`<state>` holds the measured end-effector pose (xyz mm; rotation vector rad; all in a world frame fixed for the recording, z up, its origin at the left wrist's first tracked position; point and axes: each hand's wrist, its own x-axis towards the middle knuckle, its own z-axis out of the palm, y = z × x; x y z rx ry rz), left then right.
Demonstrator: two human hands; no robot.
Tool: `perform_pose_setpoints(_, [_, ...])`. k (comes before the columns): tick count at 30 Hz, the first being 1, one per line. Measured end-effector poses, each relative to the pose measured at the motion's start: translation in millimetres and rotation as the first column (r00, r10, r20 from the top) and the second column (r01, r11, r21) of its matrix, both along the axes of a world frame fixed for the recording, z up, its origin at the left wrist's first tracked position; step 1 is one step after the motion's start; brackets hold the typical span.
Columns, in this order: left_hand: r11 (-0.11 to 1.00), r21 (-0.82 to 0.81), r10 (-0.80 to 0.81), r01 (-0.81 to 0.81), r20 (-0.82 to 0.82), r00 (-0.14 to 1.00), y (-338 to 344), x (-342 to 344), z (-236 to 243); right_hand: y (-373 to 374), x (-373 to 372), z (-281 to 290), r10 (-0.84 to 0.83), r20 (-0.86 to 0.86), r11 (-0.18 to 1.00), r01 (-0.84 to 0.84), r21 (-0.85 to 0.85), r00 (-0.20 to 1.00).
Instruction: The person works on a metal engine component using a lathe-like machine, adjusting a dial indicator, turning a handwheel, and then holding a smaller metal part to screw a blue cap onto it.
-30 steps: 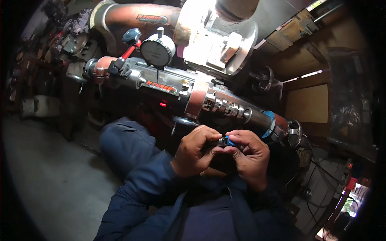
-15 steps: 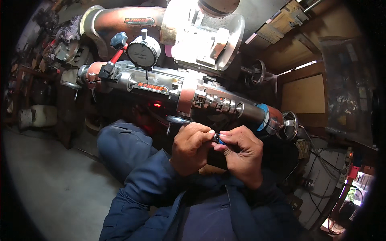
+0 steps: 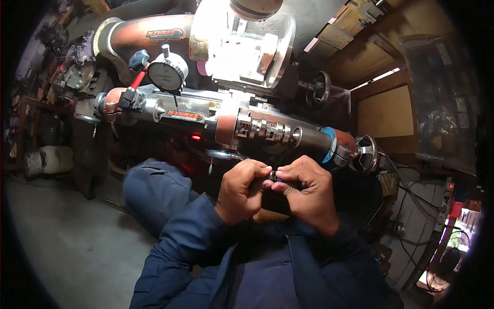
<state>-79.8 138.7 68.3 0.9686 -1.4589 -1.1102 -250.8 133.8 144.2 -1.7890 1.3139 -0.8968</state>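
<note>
Two hands at a workshop machine, seen from above. The left hand (image 3: 240, 188) and right hand (image 3: 309, 191) meet tip to tip, their fingers closed in a pinch on a small part (image 3: 278, 179), dark with some blue; it lies between the fingertips, which hide most of it. Just beyond the fingers runs the machine (image 3: 198, 98), its surface of grey metal and worn reddish paint. On it, nearest the fingertips, a lobed shaft (image 3: 265, 129) lies between a reddish block (image 3: 226, 126) and a blue ring (image 3: 332, 147). Farther out, left of the fingers, stands a dial gauge (image 3: 166, 76) on a red arm (image 3: 137, 81); straight beyond them the metal is washed out by glare. To their right is a handwheel (image 3: 363, 152), with cables (image 3: 409, 193) farther right. The room: well left of the fingers, a bare grey floor (image 3: 77, 232) and a pale container (image 3: 51, 160); well right, beyond the handwheel, a wooden panel (image 3: 385, 113) and a dark plastic sheet (image 3: 442, 103)
</note>
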Motion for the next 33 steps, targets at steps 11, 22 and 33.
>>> perform_pose_setpoints(11, [0.76,0.467,-0.138,0.452,-0.564,0.814,7,2,-3,-19,-27,1,0.303,0.128,0.947,-0.313,0.073,0.944])
perform_pose_setpoints(22, [0.999,0.007,-0.052,0.052,-0.03,0.998,8,-3,5,-3,-13,2,0.069,0.114,0.997,-0.072,0.03,0.991])
perform_pose_setpoints(33, [0.98,0.186,-0.049,0.072,-0.126,0.991,8,-7,0,-5,-12,1,0.124,0.082,0.987,-0.131,0.089,0.989])
